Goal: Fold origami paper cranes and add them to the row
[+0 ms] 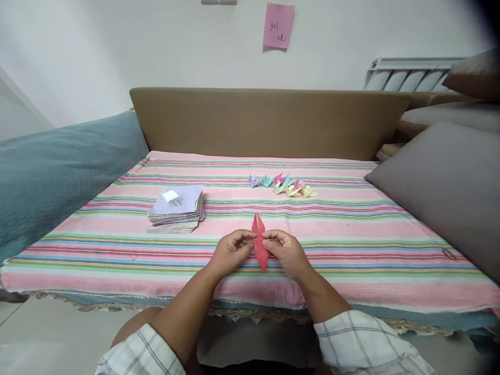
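A piece of red folded paper (260,249) is held upright over the striped cloth, long and narrow, with a split in its upper end and a point at the bottom. My left hand (233,252) pinches its left edge between thumb and fingers. On the opposite edge, my right hand (287,253) grips it the same way. Beyond the hands lies a group of several small folded paper cranes (292,190) in purple, teal, pink, green and yellow. To the left is a stack of square coloured paper (177,213) with a white plug adapter (172,197) on top.
The striped cloth (336,229) covers a sofa seat with a brown backrest (269,122). A grey cushion (445,192) leans at the right, and a blue-green covered armrest (70,177) bounds the left. A pink note (278,26) is stuck on the wall.
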{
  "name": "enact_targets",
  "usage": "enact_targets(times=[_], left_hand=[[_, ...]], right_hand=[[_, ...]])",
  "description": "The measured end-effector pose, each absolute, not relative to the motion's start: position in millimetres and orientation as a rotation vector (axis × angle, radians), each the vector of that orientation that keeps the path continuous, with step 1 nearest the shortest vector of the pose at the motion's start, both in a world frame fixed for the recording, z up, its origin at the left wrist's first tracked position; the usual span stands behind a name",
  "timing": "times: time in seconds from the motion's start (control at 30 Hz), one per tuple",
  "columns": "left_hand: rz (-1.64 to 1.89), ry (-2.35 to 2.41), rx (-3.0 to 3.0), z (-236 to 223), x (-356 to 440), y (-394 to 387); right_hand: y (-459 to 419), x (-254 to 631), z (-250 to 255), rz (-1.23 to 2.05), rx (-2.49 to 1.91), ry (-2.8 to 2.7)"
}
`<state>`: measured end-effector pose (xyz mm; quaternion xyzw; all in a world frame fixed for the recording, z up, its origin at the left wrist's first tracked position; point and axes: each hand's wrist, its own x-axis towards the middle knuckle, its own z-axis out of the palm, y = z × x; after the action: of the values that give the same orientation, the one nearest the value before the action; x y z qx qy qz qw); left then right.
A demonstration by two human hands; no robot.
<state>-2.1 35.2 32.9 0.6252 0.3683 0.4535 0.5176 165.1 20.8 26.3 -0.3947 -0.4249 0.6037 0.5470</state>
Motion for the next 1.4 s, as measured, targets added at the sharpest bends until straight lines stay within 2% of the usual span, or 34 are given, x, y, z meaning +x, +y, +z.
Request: enact_targets(times=[0.27,0.87,1.4], left_hand=[[1.010,0.852,1.385,36.2,-3.7,32.0],[1.106,0.859,1.216,40.1,0.1,27.6],[1.148,0.893,1.287,33.5,6.3,22.2]], right_hand=[[18.3,169.7,25.1,1.477,-0.948,-1.001],[17.3,177.6,27.2,1.340,-0.936,-1.296],[16.9,178.4,23.7,0.889,-0.950,-1.515]])
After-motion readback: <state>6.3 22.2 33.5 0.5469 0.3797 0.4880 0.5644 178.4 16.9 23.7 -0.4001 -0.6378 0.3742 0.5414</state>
